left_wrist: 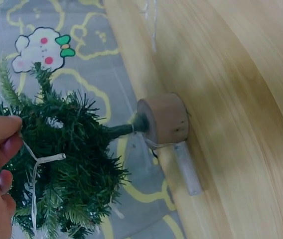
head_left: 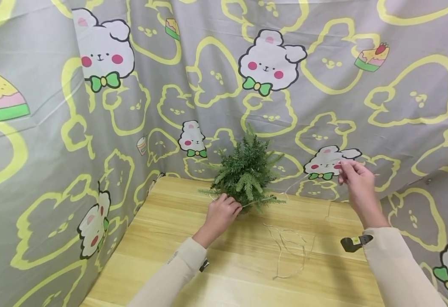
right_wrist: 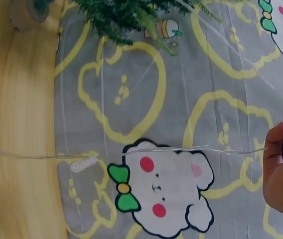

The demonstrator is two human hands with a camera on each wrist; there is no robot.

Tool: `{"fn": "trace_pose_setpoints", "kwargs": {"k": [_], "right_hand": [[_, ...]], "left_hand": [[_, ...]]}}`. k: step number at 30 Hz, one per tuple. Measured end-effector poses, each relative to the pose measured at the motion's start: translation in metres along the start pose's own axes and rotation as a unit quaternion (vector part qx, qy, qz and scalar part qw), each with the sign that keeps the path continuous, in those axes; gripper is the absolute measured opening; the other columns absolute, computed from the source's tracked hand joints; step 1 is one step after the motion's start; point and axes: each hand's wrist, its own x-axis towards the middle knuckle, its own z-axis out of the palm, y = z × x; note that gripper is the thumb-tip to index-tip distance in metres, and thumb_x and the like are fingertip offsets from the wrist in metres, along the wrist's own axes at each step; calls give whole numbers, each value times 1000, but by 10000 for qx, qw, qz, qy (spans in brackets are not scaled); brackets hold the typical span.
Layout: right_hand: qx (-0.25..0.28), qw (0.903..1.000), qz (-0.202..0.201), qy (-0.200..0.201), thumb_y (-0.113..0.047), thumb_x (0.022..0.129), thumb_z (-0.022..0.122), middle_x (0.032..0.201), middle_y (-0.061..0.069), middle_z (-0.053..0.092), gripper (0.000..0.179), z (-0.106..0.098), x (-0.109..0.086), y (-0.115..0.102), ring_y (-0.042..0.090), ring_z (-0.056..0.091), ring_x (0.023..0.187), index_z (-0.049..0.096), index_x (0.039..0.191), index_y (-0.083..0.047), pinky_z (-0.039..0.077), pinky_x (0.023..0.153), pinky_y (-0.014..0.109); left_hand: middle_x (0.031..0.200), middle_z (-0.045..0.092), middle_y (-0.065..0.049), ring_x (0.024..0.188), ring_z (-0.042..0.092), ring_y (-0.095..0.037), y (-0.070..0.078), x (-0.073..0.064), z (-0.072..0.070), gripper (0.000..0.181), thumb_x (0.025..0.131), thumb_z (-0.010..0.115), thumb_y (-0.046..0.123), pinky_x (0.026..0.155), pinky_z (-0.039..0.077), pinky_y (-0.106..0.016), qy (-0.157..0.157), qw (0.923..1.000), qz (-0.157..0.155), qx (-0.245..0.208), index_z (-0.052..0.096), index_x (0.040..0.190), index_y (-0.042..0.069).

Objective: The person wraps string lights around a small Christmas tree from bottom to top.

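A small artificial Christmas tree (head_left: pixel 248 168) stands on the table near the back curtain. In the left wrist view its round wooden base (left_wrist: pixel 169 120) shows, with a clear tube (left_wrist: pixel 188 169) beside it and thin wire around it. My left hand (head_left: pixel 221 214) is at the lower front branches, pinching a clear string of lights between thumb and forefinger; a small bulb (left_wrist: pixel 53 159) hangs just by the fingers. Off to the right, my right hand (head_left: pixel 359 187) is raised and pinches the light string (right_wrist: pixel 181 149), which stretches from the tree. A bulb (right_wrist: pixel 84 164) lies along the wire.
Loose loops of the light string (head_left: pixel 279 253) lie on the wooden table (head_left: pixel 151 247) in front of the tree. A grey curtain (head_left: pixel 216 25) with rabbit prints hangs close behind the tree and along the left side.
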Motion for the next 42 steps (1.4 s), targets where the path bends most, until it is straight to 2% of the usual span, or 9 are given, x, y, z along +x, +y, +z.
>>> {"fn": "trace_pose_setpoints", "kwargs": {"k": [3,6,9,12,18,22,28,33,42], "right_hand": [[-173,9998,14,68,-12,98,66,76,0,64,11,6,1,3,9,54,57,67,97,-2,49,51,19],[-1069,9942,130,53,-18,100,65,75,-4,62,10,12,-3,10,7,53,56,67,96,-9,48,52,18],[-2267,9736,245,-99,-26,102,62,69,-9,60,14,16,-11,20,6,53,55,66,93,-17,45,51,19],[-3031,9521,206,-357,-33,103,58,69,-13,58,18,18,-19,30,6,52,55,64,95,-19,42,51,22],[-3193,9465,18,-475,-37,103,57,72,-13,58,23,16,-30,38,7,51,56,64,101,-15,41,49,24],[-3238,9447,42,-526,-40,103,57,71,-9,57,27,19,-36,39,7,51,56,63,101,-14,41,49,26],[-3378,9395,2,-570,-43,103,56,69,-8,55,34,29,-45,38,9,51,55,63,102,-10,40,48,29],[-3599,9310,-8,-599,-43,103,56,68,-8,54,37,34,-51,34,10,50,55,63,104,-7,40,48,29],[-3401,9388,-161,-517,-38,102,59,72,-11,55,35,47,-57,28,9,50,55,64,104,-4,43,50,26]], "left_hand": [[85,74,11,74,57,-9,2,1,3,6,87,80,30,52,44,-15,-10,9999,-69,74,80,85,24],[87,75,11,75,56,-9,4,2,5,7,89,78,31,51,42,-15,-138,9997,-125,175,81,86,25],[88,75,11,75,55,-8,5,1,6,8,87,79,33,51,40,-14,-194,9994,-131,242,81,87,26],[87,75,11,75,55,-9,6,1,5,10,84,82,34,50,39,-14,-81,9996,-124,230,81,87,25],[91,76,11,77,58,-9,11,6,-3,11,84,82,32,52,44,-15,137,9999,-44,35,81,92,24],[91,76,11,76,61,-6,20,15,-17,11,87,80,31,56,48,-14,80,9997,141,-198,80,95,23],[96,77,12,80,68,-1,43,50,-45,14,95,71,32,65,52,-12,-271,9941,543,-904,78,103,24],[97,77,13,78,70,1,63,87,-57,15,97,69,32,60,50,-12,-407,9863,605,-1483,78,107,25],[94,74,15,70,64,2,78,141,-52,15,98,66,34,48,34,-11,-439,9831,670,-1648,77,107,27]]}}
